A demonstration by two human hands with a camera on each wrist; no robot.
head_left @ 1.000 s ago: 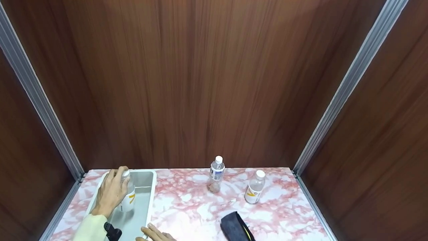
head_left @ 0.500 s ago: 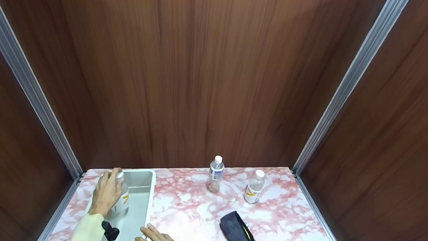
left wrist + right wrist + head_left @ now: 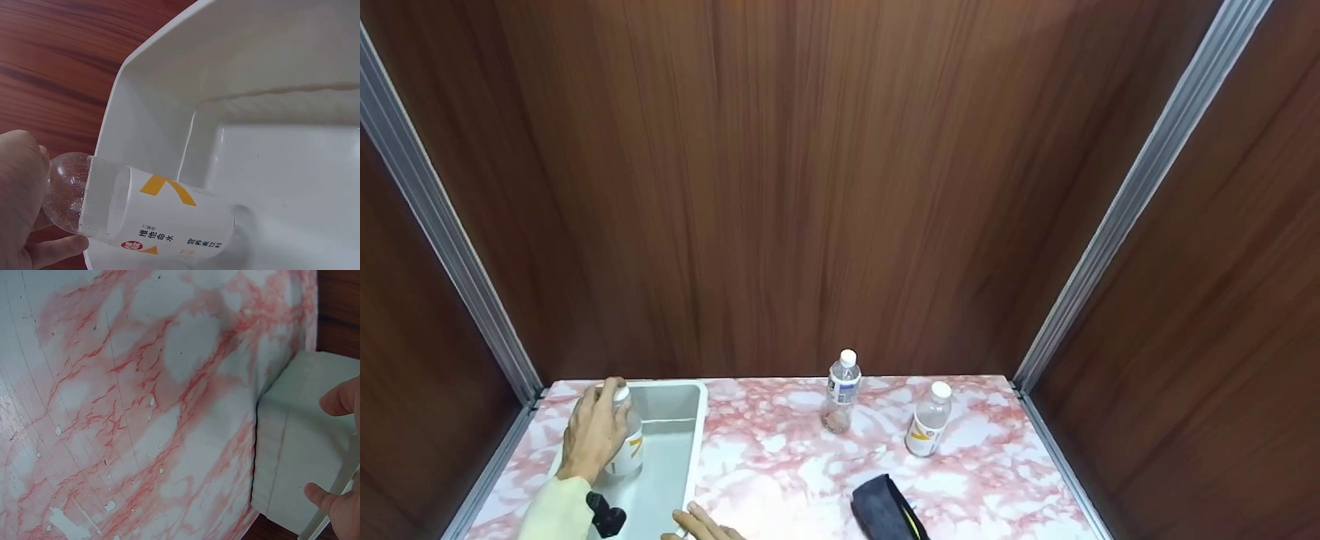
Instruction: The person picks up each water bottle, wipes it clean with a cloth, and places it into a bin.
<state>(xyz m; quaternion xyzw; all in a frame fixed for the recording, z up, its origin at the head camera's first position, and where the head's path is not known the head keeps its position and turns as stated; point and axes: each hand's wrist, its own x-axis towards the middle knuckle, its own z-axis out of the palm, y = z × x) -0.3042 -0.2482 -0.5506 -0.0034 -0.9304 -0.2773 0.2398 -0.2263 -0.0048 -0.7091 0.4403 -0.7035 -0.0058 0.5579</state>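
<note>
Right hand at the bin's near right rim, place unchanged; fingers touch the rim (gripping or merely resting, cannot tell). Farther off, left hand grasps the labelled bottle by its upper part. Versus one second ago, bottle shifted leftward inside the bin; now roughly upright, beneath the left hand, well apart from the right.
</note>
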